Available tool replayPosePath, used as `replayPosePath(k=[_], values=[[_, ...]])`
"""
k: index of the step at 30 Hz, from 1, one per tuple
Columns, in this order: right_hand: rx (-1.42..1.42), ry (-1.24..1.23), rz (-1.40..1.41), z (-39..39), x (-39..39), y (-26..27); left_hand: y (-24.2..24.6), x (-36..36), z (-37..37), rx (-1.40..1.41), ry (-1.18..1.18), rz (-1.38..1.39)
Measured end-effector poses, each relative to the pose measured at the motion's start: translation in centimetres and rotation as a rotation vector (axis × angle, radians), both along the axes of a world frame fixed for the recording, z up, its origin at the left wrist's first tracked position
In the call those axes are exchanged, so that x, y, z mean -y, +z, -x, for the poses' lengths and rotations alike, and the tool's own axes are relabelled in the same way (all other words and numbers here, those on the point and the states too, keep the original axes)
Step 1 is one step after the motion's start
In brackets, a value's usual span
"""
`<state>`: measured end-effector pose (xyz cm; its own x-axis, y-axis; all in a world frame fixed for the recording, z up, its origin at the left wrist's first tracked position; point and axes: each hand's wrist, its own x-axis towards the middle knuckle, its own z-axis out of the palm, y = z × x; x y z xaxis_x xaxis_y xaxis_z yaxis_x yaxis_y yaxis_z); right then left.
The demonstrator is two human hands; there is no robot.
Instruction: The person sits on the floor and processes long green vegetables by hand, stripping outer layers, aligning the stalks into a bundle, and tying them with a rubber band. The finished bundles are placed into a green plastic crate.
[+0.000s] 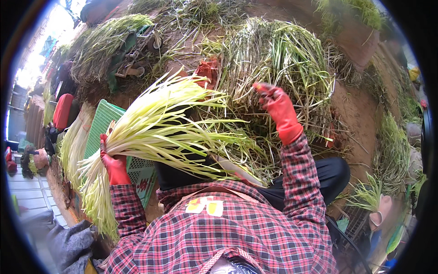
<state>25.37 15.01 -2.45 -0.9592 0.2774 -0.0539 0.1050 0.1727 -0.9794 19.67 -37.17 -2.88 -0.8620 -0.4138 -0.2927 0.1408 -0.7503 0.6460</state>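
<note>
My left hand (114, 161), in a red rubber glove, grips the pale stem end of a large bunch of yellow-green leafy stalks (160, 126). The leaves fan out to the right across my lap. My right hand (268, 94), gloved in red too, is raised with its fingers partly bent, in front of a big heap of green stalks (253, 51). Its fingertips are blurred, and I cannot tell whether anything is between them. Beneath and behind the bunch stands a green plastic crate (99, 120), partly hidden. More pale stalks (95, 205) hang below my left hand.
Another stalk pile (106, 44) lies at the upper left beside a small wheel (155, 42). A red object (63, 111) stands at the left. Loose stalks (246, 147) cover the ground before my lap. At the right are a further stalk heap (391, 150) and a potted-looking leafy bunch (369, 195).
</note>
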Motion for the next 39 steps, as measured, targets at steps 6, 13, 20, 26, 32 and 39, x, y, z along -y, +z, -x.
replayPosePath(k=[6, 13, 20, 26, 32, 39], values=[[0.198, 0.488, -0.432, -0.2, 5.2, -0.4, 0.9, -0.9, 0.1, -0.031, -0.022, -0.047], [0.108, 0.701, -0.352, 2.1, 9.0, -2.1, 1.3, -1.7, 0.3, -0.03, -0.01, -0.012], [-0.028, 0.269, -0.353, 0.0, 10.3, -4.1, 0.0, -0.5, 0.7, -0.04, -0.02, -0.032], [-0.044, -0.118, 0.177, -0.2, 4.2, -3.2, 0.2, -0.9, 0.9, 0.002, 0.015, -0.029], [0.246, -0.385, -0.469, -7.4, -3.4, -2.3, 2.4, -2.4, -0.4, 0.021, -0.077, 0.01], [0.231, 0.488, -0.131, -9.7, 5.0, -0.2, 1.6, -1.8, 0.0, 0.022, 0.014, 0.002]])
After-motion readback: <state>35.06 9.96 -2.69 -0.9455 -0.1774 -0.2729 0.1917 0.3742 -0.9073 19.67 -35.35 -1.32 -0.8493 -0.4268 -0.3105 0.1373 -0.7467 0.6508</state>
